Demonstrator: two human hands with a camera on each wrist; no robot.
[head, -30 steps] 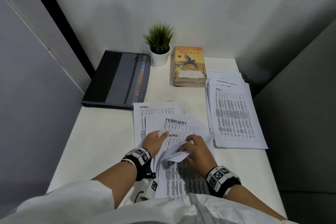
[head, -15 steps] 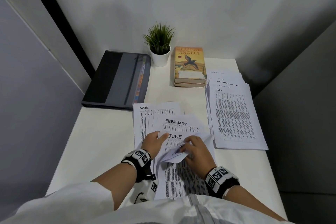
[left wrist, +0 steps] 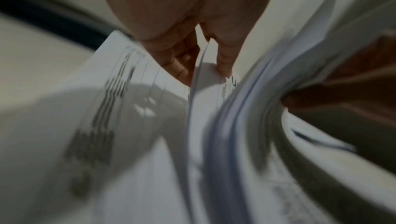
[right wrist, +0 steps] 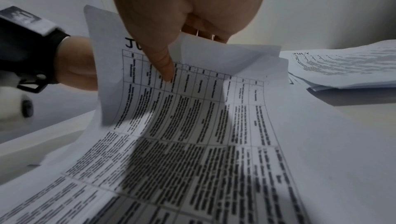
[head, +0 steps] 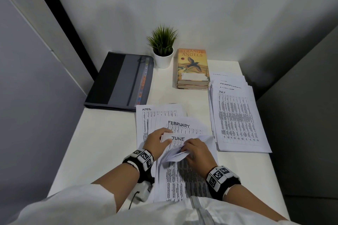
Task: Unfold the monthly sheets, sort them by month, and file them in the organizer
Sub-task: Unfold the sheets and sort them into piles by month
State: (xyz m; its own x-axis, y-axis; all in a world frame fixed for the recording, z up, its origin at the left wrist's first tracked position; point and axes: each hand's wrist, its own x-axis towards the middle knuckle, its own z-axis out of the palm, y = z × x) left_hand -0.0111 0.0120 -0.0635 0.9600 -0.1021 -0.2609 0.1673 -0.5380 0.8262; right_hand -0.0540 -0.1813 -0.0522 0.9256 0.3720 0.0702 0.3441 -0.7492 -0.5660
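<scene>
1. We find our left hand (head: pixel 157 142) pinching the upper left corner of the white printed sheet headed JUNE (head: pixel 178 139), thumb on top and fingers beneath; the left wrist view confirms the paper edge between them.
2. Our right hand (head: pixel 196 150) grips the same sheet's folded right portion, thumb pressed on the printed table, fingers curled behind the flap.
3. The sheet runs lengthways from the two grips back toward our body, its heading at the grips. In our judgement the remaining fold opens rightward, so the right hand does the work.
4. Just beyond the grips lie loose white sheets headed FEBRUARY (head: pixel 179 124) and APRIL (head: pixel 146 109).
5. To the right of the grips lies the fanned stack topped JULY (head: pixel 237 118).
6. Far beyond, to the left, the closed dark grey fabric organizer (head: pixel 118 80) awaits filing.
</scene>
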